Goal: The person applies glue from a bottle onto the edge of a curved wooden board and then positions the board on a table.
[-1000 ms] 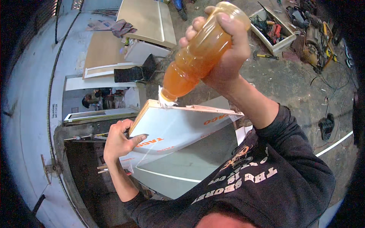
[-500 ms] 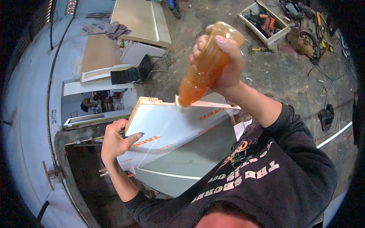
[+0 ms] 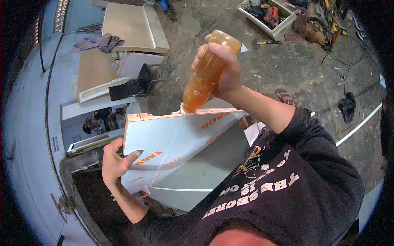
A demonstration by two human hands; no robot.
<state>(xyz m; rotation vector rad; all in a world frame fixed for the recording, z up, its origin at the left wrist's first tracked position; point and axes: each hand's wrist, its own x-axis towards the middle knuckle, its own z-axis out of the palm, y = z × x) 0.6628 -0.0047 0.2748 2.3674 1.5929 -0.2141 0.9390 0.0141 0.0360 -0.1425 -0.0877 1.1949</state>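
My right hand (image 3: 227, 67) is wrapped round a clear plastic bottle (image 3: 201, 84) of amber contents, tilted with its bottom end up. Its white tip (image 3: 188, 110) meets the upper edge of a white-faced panel (image 3: 172, 133) with orange print, and some whitish stuff shows around the tip. At the panel's left edge, my left hand (image 3: 117, 160) holds on, thumb on the white face and fingers round behind. The raw wooden edge looks notched near the left corner.
Boards (image 3: 127, 26) and a black chair (image 3: 129, 86) stand at the far left, near a blue-white wall (image 3: 28, 110). On the concrete floor are a tool crate (image 3: 269, 18), a hammer (image 3: 266, 42), a sandal (image 3: 287, 98) and a black bag (image 3: 347, 107).
The bottle's tip now lies farther right along the panel's edge, away from the left corner. My left hand keeps its grip. The whole view has shifted a little.
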